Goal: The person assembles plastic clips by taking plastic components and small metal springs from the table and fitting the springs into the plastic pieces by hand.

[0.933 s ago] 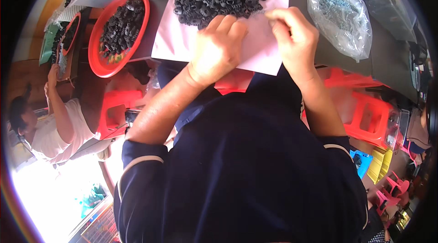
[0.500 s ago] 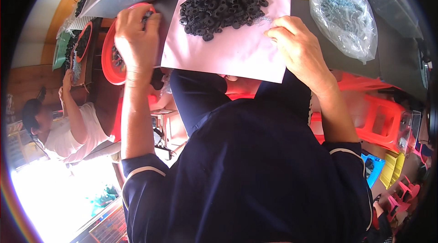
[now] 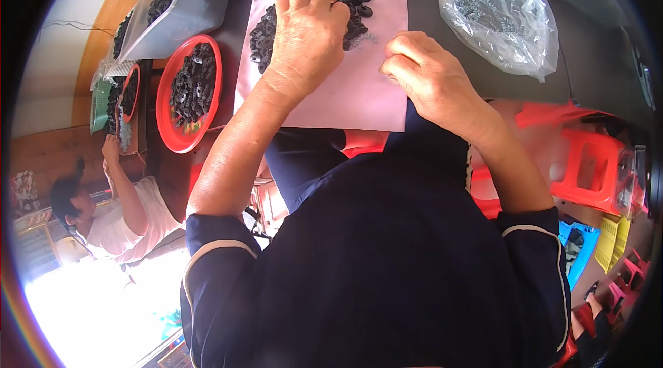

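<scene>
A pink cloth tote bag (image 3: 331, 102) lies flat on the dark table with a heap of small black ring-shaped parts (image 3: 357, 5) on it. Over this heap, my left hand (image 3: 309, 33) reaches down with bent fingers, its fingertips among the parts; what they grip is hidden. Beside the bag's right edge, my right hand (image 3: 429, 81) is closed in a pinch, and anything in it is too small to name. Between the hands, some tiny silvery metal pieces (image 3: 362, 40) lie scattered on the cloth.
At left stands a red round tray (image 3: 163, 102) of dark parts, with a grey plastic bin (image 3: 197, 5) behind it. A clear plastic bag (image 3: 532, 43) of small metal pieces lies at right. Further left another person (image 3: 131, 219) works. Red stools (image 3: 587, 167) stand right.
My left hand has moved right, from the red tray to the heap on the cloth bag. My right hand stays pinched near the bag's right edge. The view has shifted slightly.
</scene>
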Demonstrator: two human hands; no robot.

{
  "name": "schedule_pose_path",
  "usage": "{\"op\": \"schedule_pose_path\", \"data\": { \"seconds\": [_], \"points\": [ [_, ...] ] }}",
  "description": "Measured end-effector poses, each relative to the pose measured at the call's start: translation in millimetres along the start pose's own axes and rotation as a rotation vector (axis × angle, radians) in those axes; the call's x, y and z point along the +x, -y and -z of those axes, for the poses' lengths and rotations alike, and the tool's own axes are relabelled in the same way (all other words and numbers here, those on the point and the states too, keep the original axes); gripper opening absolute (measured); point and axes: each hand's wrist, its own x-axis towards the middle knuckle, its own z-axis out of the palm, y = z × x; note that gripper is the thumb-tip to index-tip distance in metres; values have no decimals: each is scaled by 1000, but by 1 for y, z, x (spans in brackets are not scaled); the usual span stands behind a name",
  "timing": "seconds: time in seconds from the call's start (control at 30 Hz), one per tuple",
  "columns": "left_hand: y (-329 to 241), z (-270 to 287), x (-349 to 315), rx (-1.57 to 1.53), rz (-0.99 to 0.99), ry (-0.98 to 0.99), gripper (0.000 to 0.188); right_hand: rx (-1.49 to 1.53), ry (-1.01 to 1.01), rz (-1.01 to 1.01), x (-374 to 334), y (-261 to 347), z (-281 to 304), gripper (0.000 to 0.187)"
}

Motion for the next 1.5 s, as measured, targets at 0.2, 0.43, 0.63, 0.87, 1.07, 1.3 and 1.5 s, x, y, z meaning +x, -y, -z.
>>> {"op": "schedule_pose_path", "data": {
  "seconds": [0.2,0.43,0.63,0.87,1.07,1.3,1.5],
  "points": [
    [2,1,3,-50,-13,4,15,-58,30,-13,0,1,-2,9],
    [-7,14,-3,-104,-49,-132,14,-119,-59,-8,-3,1,-2,11],
    [-33,16,-25,-179,-99,-34,12,-170,-45,-49,-5,2,0,11],
    [-37,14,-36,-269,-80,-78,13,-224,-54,-78,-10,8,6,13],
    [-50,18,-43,-380,47,-64,21,-116,-37,-163,-16,7,14,12],
    [-58,10,-45,-406,161,-104,23,-67,6,-100,-16,1,19,16],
    [-59,13,-48,-398,181,-121,20,-111,11,-104,-18,4,16,17]
  ]
}}
